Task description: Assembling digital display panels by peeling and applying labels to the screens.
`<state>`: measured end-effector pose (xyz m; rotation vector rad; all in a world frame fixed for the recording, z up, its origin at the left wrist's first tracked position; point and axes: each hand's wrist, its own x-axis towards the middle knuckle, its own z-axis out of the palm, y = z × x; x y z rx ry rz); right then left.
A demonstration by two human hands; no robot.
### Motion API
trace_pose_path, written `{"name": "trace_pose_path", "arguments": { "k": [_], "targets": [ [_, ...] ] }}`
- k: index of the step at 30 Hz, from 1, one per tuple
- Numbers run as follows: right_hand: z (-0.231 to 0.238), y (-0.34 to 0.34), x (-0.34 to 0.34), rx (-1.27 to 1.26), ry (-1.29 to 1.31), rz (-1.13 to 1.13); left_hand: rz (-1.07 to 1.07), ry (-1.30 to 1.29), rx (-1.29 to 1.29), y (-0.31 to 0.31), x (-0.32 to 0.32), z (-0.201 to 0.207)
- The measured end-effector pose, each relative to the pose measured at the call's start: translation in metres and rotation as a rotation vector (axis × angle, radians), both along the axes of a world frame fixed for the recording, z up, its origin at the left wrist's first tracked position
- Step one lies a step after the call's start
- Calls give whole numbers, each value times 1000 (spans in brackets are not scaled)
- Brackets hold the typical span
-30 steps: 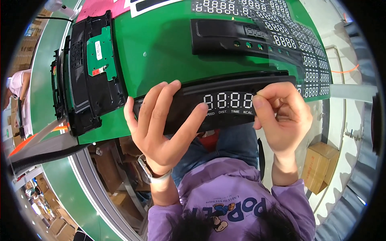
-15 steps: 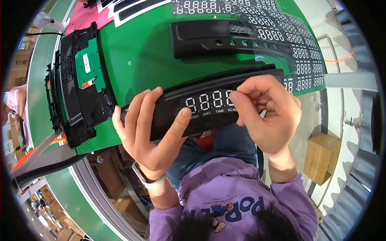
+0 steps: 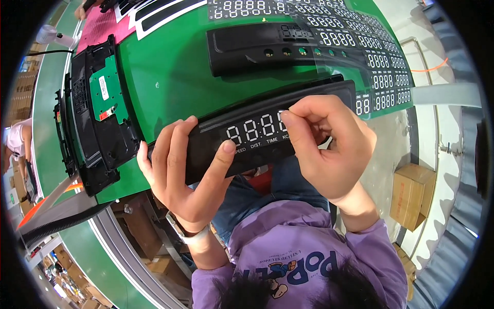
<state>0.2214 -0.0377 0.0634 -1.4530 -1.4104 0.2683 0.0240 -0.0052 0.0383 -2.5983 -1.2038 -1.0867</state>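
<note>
A long black panel (image 3: 267, 153) lies aslant at the near edge of the green counter (image 3: 170, 98), close to the person's lap, its right end angled toward the far edge. A display strip (image 3: 252, 131) of white digit shapes, with small white lettering beneath, runs along its face.

The left hand (image 3: 186, 180) is spread over the panel's left part and has hold of it: the fingers reach up to its upper edge, while the thumb presses on the face at the strip's left end. The right hand (image 3: 329, 147) is curled, with thumb and forefinger brought together at the strip's right end; whether the strip's edge is caught between them cannot be told.

Toward the counter's far edge, beyond the panel and apart from it, lies a second black casing (image 3: 242, 49) with a row of round holes. Clear sheets (image 3: 383, 80) printed with white digits spread along the right edge, partly covering that casing's right end. Beside the left edge sits a black housing (image 3: 85, 123) with a green circuit board (image 3: 110, 92) on it. At the far left corner is a pink sheet (image 3: 100, 31), and next to it lie white-bordered black strips (image 3: 164, 18).
</note>
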Motion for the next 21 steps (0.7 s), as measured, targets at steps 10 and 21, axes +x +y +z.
{"name": "trace_pose_path", "arguments": {
  "k": [10,21],
  "targets": [
    [-8,2,-1,102,-232,-19,-5,-6,-10,1,1,1],
    [-6,16,25,205,-501,97,-19,-10,-22,-1,0,0]
  ]
}}
